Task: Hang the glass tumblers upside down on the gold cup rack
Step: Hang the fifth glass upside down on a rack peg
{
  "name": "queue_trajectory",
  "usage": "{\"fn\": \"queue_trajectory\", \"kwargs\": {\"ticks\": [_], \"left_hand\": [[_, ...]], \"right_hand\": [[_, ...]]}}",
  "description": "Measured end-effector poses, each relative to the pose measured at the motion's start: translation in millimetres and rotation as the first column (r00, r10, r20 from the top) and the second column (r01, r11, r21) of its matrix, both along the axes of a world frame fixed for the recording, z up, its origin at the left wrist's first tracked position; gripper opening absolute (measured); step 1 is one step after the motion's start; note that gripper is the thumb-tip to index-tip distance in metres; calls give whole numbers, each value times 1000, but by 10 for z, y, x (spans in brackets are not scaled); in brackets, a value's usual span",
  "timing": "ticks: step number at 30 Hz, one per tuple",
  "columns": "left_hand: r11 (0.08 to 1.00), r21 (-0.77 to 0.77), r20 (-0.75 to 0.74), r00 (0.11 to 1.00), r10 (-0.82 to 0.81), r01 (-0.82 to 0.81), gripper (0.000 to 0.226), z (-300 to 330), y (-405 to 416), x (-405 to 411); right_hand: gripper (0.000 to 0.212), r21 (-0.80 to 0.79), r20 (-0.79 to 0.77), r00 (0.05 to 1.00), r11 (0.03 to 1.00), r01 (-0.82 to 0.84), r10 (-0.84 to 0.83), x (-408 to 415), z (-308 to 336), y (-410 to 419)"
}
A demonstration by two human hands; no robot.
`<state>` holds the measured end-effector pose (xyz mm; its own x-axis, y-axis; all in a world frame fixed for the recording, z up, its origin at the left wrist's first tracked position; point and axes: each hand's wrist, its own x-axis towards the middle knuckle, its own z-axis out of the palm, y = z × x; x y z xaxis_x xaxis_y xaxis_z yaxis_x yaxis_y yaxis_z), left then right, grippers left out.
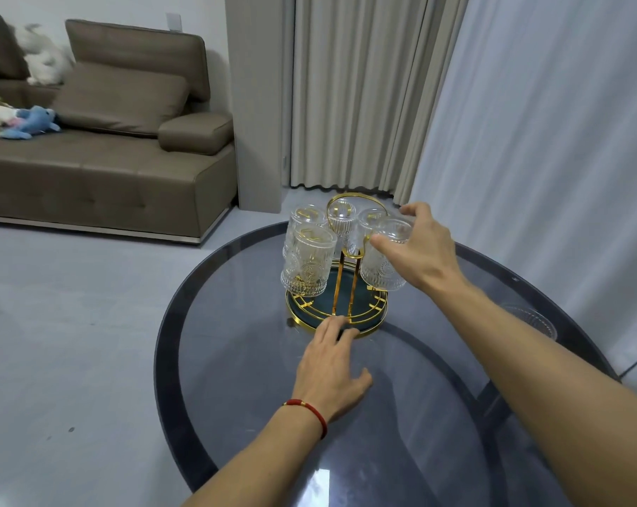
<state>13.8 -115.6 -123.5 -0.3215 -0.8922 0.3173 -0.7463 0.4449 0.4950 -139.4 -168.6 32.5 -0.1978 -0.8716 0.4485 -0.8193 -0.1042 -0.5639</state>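
While the left hand [330,364] lies flat, fingers spread, on the round glass table [236,360], the right hand [416,247] grips a tumbler [383,265].

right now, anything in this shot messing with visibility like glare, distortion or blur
Head view: wide-angle bending curves the curtains and stretches the forearms at the bottom edge; a bright window reflection glares on the dark glass table, which also mirrors the arms; the clear tumblers on the gold rack overlap and are hard to separate; the right hand covers part of one tumbler; the sofa looks slightly soft.
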Motion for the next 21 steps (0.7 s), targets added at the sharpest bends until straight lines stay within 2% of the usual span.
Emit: {"fn": "queue_trajectory", "kwargs": {"ticks": [11, 14, 17, 21], "left_hand": [[1000, 5, 12, 1000, 23, -23, 59, 17, 15, -16], [999, 10, 32, 998, 44, -45, 54, 42, 49, -53], [997, -1, 50, 996, 74, -74, 48, 91, 97, -97], [998, -34, -8, 999, 54, -54, 47, 192, 167, -159]], "right_hand": [[83, 34, -136, 991, 999, 3, 2, -12, -236, -64], [84, 57, -109, 993, 998, -38, 44, -26, -271, -9], [76, 15, -43, 996, 997, -80, 80, -76, -338, 161], [57, -132, 28, 1000, 991, -10, 14, -286, -556, 543]]}}
